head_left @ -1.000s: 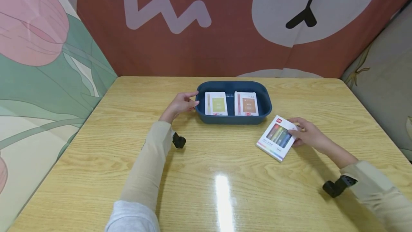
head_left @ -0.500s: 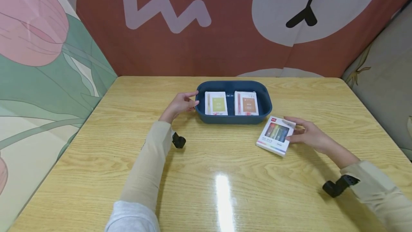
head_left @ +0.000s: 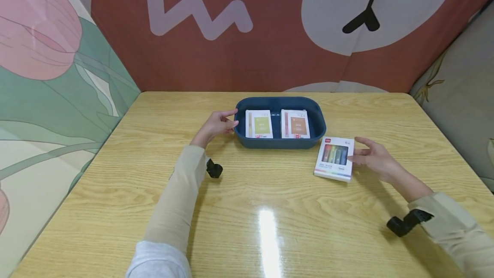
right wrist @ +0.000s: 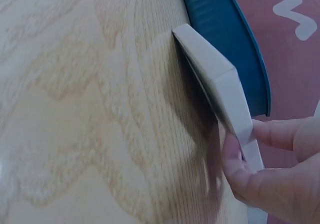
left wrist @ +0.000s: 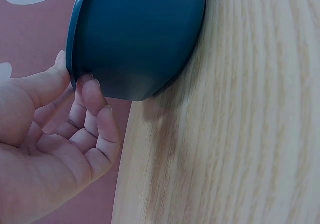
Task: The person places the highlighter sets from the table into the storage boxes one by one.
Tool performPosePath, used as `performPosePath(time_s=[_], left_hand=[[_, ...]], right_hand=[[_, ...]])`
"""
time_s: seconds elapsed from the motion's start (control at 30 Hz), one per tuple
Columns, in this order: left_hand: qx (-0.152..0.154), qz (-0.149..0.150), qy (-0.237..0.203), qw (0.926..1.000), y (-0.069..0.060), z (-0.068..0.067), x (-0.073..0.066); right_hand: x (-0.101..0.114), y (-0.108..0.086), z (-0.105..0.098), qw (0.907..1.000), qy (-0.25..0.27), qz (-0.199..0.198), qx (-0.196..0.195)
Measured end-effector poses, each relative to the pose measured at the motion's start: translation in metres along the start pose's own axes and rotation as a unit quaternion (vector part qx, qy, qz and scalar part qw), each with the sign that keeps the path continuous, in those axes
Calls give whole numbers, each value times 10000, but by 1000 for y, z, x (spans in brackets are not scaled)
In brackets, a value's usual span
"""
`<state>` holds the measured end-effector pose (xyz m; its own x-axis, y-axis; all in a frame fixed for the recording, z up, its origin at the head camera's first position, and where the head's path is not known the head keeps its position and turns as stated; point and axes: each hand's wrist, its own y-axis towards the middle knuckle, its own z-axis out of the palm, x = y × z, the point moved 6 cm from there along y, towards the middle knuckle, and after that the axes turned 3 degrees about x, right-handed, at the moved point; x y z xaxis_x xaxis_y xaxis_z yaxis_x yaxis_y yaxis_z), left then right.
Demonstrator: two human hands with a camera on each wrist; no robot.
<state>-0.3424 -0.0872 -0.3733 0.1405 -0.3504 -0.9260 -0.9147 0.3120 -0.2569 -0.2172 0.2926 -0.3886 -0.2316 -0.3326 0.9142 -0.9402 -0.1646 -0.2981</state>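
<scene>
My left hand (head_left: pixel 215 126) pinches the left end of a dark blue plastic bin (head_left: pixel 275 143); in the left wrist view thumb and fingers meet at the bin's rim (left wrist: pixel 73 38). Inside the bin, two white boxes lie side by side: one box with a yellow-green panel (head_left: pixel 259 124) and one box with an orange-brown panel (head_left: pixel 295 124). My right hand (head_left: pixel 376 161) grips the right edge of a white box of coloured sticks (head_left: pixel 334 170), window side up, just in front of the bin's right corner. The right wrist view shows this box (right wrist: pixel 232 96) tilted, partly raised off the table.
All of it is on a light wood-grain table (head_left: pixel 231 226) with a glossy light reflection near the front. A reddish-brown printed backdrop (head_left: pixel 270 63) rises behind the table's back edge. Floral panels flank both sides. A black camera mount sits on each wrist.
My right hand has turned the box of coloured sticks from slanted to nearly straight and shifted it slightly right and away from me. The left hand and bin stay put.
</scene>
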Motion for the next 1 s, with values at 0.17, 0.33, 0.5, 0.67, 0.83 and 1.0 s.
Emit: performPosePath(time_s=[0.17,0.33,0.5,0.67,0.83,1.0], left_hand=[[7,-15,4,10000,0,0,0],[16,-11,-17,10000,0,0,0],[32,52,1,10000,0,0,0],[40,124,3,9999,-1,0,0],[7,151,37,9999,-2,0,-1],[-8,125,115,9999,-2,0,-1]], right_hand=[[-2,-1,-1,9993,341,125,-4],[-3,-1,-3,9996,204,54,-180],[-9,2,-10,9988,362,1,-328],[-8,-1,-13,9983,421,-37,-389],[-6,-3,-17,9987,279,-71,-428],[-2,-5,-22,9984,370,-220,-365]])
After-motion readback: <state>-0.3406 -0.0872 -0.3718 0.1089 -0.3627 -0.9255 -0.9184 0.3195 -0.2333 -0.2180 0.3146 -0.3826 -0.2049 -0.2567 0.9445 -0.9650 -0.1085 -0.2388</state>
